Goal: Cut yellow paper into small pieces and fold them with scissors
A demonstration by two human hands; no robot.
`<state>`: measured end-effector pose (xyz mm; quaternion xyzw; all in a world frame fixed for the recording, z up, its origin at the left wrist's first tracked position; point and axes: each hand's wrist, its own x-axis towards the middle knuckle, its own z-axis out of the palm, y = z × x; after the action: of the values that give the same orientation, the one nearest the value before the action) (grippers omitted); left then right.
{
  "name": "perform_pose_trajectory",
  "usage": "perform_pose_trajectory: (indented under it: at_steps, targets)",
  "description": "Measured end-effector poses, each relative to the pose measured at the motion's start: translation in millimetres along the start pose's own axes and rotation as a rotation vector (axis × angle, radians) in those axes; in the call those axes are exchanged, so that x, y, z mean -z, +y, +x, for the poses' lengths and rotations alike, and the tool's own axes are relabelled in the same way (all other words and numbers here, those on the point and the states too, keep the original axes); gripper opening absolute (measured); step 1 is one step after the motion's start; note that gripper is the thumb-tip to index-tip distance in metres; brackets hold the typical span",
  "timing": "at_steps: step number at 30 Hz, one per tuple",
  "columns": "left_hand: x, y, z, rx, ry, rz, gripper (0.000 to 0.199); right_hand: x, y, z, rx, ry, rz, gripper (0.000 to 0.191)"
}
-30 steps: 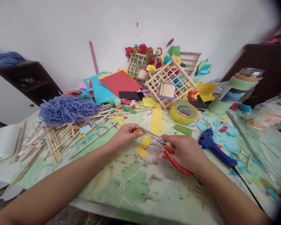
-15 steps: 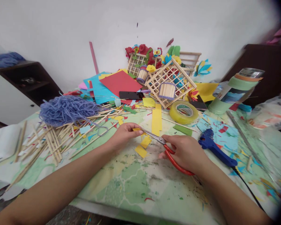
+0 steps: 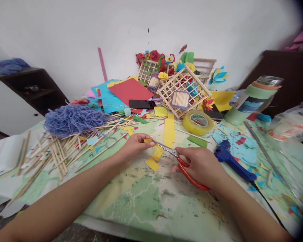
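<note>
Scissors (image 3: pixel 175 152) in right fingers (image 3: pixel 184 152); glue gun (image 3: pixel 236 163) beside; room toward table edge (image 3: pixel 126 223).

Home-like craft corner: cloth-covered table (image 3: pixel 146 201), scissors (image 3: pixel 174 152), yarn (image 3: pixel 75 119), red paper (image 3: pixel 131 90), glue gun (image 3: pixel 236 165), cabinet (image 3: pixel 12 104).

Left of the left hand (image 3: pixel 133 148), a heap of blue yarn (image 3: pixel 75 119) lies on loose wooden sticks (image 3: pixel 57 158). Farther out on that side, more yarn (image 3: pixel 12 65) sits on a cabinet (image 3: pixel 44 84). Straight beyond the left hand are a black phone (image 3: pixel 141 104) and a red sheet (image 3: pixel 130 90) overlapping a blue sheet (image 3: pixel 107 101). Beyond the right hand (image 3: pixel 200 164), a roll of tape (image 3: pixel 188 126) lies before a tilted lattice frame (image 3: pixel 198 80). Just right of that hand is a blue glue gun (image 3: pixel 236 164); beyond it stands a green bottle (image 3: pixel 249 101), with a plastic bag (image 3: pixel 293 122) farther right.
</note>
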<state>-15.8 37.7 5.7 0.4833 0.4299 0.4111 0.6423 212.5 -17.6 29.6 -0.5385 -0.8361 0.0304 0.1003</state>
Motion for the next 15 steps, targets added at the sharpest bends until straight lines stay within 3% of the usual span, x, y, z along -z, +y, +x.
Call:
perform_pose_trajectory:
  at_steps: [6,15]
  targets:
    - [-2.0,3.8,-0.4,0.035,0.034,-0.003,0.028,-0.4,2.6,-0.4,0.011,0.006,-0.015,0.041]
    - [4.9,9.5,3.0,0.091,-0.038,0.11,0.028,-0.8,1.2,-0.5,0.036,-0.004,-0.043,0.038]
